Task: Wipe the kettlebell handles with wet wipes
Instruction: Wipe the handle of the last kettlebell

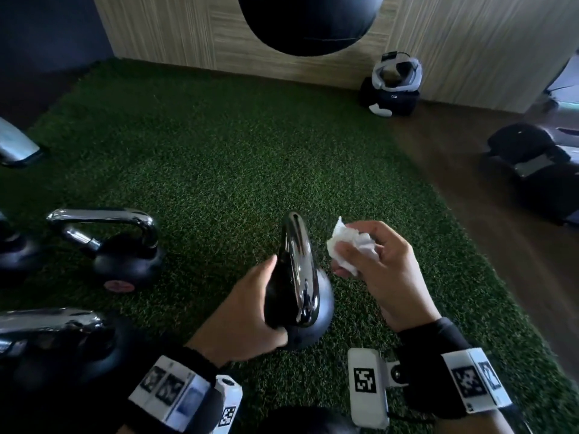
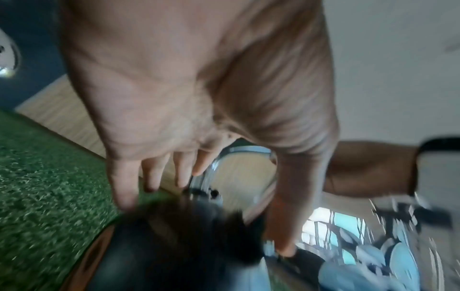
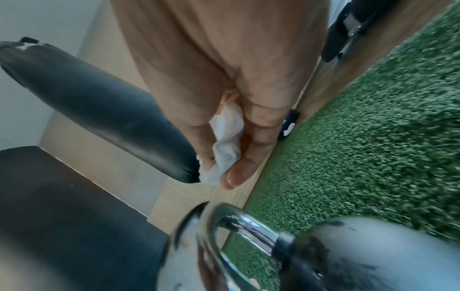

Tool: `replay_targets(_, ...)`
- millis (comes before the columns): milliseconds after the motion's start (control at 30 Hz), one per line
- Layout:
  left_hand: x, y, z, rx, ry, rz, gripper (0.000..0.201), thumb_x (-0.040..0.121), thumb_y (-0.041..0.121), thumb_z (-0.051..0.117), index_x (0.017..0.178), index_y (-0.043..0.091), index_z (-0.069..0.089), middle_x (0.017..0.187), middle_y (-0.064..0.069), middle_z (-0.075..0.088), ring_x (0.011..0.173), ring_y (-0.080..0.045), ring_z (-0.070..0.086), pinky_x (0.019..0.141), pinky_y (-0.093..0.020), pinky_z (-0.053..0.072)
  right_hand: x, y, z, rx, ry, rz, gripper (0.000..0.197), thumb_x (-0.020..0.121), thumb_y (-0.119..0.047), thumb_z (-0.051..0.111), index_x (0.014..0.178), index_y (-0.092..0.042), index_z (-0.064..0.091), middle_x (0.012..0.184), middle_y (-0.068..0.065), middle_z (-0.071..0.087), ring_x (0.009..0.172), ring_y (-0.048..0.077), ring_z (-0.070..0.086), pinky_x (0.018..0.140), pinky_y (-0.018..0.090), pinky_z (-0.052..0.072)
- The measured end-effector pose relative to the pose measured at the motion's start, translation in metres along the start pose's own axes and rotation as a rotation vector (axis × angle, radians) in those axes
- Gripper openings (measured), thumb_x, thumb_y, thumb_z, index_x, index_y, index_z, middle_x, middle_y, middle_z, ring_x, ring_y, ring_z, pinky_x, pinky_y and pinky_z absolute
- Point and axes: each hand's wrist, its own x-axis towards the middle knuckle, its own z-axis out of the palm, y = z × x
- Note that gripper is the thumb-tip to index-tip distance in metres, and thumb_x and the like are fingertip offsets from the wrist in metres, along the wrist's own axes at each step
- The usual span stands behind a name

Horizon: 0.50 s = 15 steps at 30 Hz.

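On the green turf, a black kettlebell [image 1: 322,308] with a chrome handle [image 1: 297,255] stands between my hands. My left hand [image 1: 250,302] holds its body from the left, thumb up beside the handle. In the left wrist view the fingers [image 2: 154,173] reach down one side of the black ball [image 2: 174,246] and the thumb down the other. My right hand [image 1: 376,270] hovers just right of the handle, not touching it, and pinches a crumpled white wet wipe [image 1: 344,242]. The right wrist view shows the wipe [image 3: 226,149] between the fingers, above the handle [image 3: 239,226].
Two more chrome-handled kettlebells [image 1: 125,245] [image 1: 56,339] stand to the left. A black punching bag [image 1: 310,20] hangs ahead. A headset on a black bag [image 1: 391,86] sits by the wooden wall. Dark bags [image 1: 539,164] lie on the wood floor at right.
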Motion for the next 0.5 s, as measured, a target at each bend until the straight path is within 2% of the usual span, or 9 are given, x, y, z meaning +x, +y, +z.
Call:
replay_targets(67, 0.004, -0.016, 0.031, 0.241, -0.046, -0.003, 0.143, 0.061, 0.076, 0.069, 0.160, 0.025, -0.021, 0.170, 0.005, -0.019, 0.158, -0.018, -0.013, 0.130, -0.046, 0.006, 0.000, 0.013, -0.004, 0.022, 0.035, 0.055, 0.025, 0.092, 0.004, 0.070, 0.116, -0.001, 0.064, 0.106, 0.026, 0.073, 0.077, 0.023, 0.074, 0.066, 0.029, 0.063)
replay_targets(100, 0.008, -0.020, 0.046, 0.323, 0.006, 0.013, 0.148, 0.058, 0.089, 0.062, 0.159, 0.022, -0.024, 0.169, 0.001, -0.025, 0.157, -0.023, -0.018, 0.130, -0.049, 0.005, 0.000, 0.020, -0.005, 0.037, 0.045, 0.091, 0.024, 0.092, 0.006, 0.069, 0.115, -0.002, 0.065, 0.107, 0.026, 0.073, 0.079, 0.024, 0.074, 0.068, 0.029, 0.063)
replay_targets(133, 0.012, -0.020, 0.058, 0.373, 0.087, 0.025, 0.149, 0.058, 0.097, 0.054, 0.160, 0.017, -0.020, 0.170, -0.005, -0.022, 0.158, -0.027, -0.015, 0.129, -0.053, 0.008, 0.001, 0.025, -0.006, 0.055, 0.050, 0.129, 0.024, 0.092, 0.007, 0.068, 0.114, -0.004, 0.067, 0.108, 0.025, 0.074, 0.083, 0.025, 0.074, 0.071, 0.031, 0.064)
replay_targets(200, 0.022, -0.018, 0.074, 0.382, 0.230, -0.008, 0.141, 0.066, 0.100, 0.044, 0.163, 0.009, -0.003, 0.172, -0.013, -0.002, 0.159, -0.032, 0.001, 0.127, -0.055, 0.016, 0.003, 0.034, -0.007, 0.116, 0.073, 0.208, 0.025, 0.091, 0.006, 0.068, 0.113, -0.006, 0.070, 0.108, 0.022, 0.075, 0.087, 0.025, 0.074, 0.080, 0.033, 0.064)
replay_targets(267, 0.032, -0.017, 0.079, 0.322, 0.363, -0.011, 0.120, 0.079, 0.087, 0.050, 0.162, 0.007, 0.015, 0.169, -0.013, 0.021, 0.156, -0.034, 0.019, 0.124, -0.058, 0.024, 0.006, 0.043, -0.011, 0.220, 0.074, 0.259, 0.025, 0.091, 0.006, 0.067, 0.113, -0.005, 0.071, 0.106, 0.019, 0.076, 0.087, 0.023, 0.074, 0.085, 0.035, 0.063)
replay_targets(333, 0.036, -0.018, 0.080, 0.300, 0.431, 0.017, 0.106, 0.081, 0.071, 0.058, 0.159, 0.008, 0.025, 0.163, -0.011, 0.033, 0.151, -0.034, 0.031, 0.119, -0.059, 0.032, 0.006, 0.058, -0.015, 0.268, 0.070, 0.284, 0.020, 0.092, 0.011, 0.064, 0.108, 0.001, 0.072, 0.116, 0.016, 0.071, 0.098, 0.023, 0.074, 0.085, 0.031, 0.063)
replay_targets(400, 0.038, -0.019, 0.081, 0.279, 0.439, 0.012, 0.104, 0.078, 0.068, 0.058, 0.158, 0.008, 0.028, 0.162, -0.009, 0.035, 0.150, -0.032, 0.032, 0.120, -0.058, 0.031, 0.014, 0.068, -0.016, 0.503, 0.099, 0.433, 0.015, 0.095, 0.014, 0.057, 0.102, 0.006, 0.068, 0.135, 0.020, 0.055, 0.113, 0.029, 0.065, 0.085, 0.025, 0.061)
replay_targets(433, 0.037, -0.018, 0.079, 0.269, 0.427, 0.011, 0.104, 0.078, 0.068, 0.057, 0.158, 0.009, 0.029, 0.162, -0.008, 0.035, 0.151, -0.031, 0.032, 0.121, -0.058, 0.029, 0.018, 0.070, -0.014, 0.582, 0.123, 0.473, 0.012, 0.097, 0.011, 0.056, 0.101, 0.004, 0.066, 0.136, 0.024, 0.051, 0.113, 0.031, 0.063, 0.083, 0.026, 0.062)
replay_targets(500, 0.036, -0.018, 0.073, 0.245, 0.381, 0.044, 0.101, 0.077, 0.066, 0.058, 0.157, 0.010, 0.031, 0.161, -0.006, 0.037, 0.150, -0.028, 0.033, 0.122, -0.056, 0.026, 0.022, 0.067, -0.008, 0.603, 0.208, 0.476, 0.006, 0.099, 0.000, 0.059, 0.104, 0.002, 0.061, 0.123, 0.026, 0.058, 0.102, 0.032, 0.064, 0.080, 0.032, 0.063)
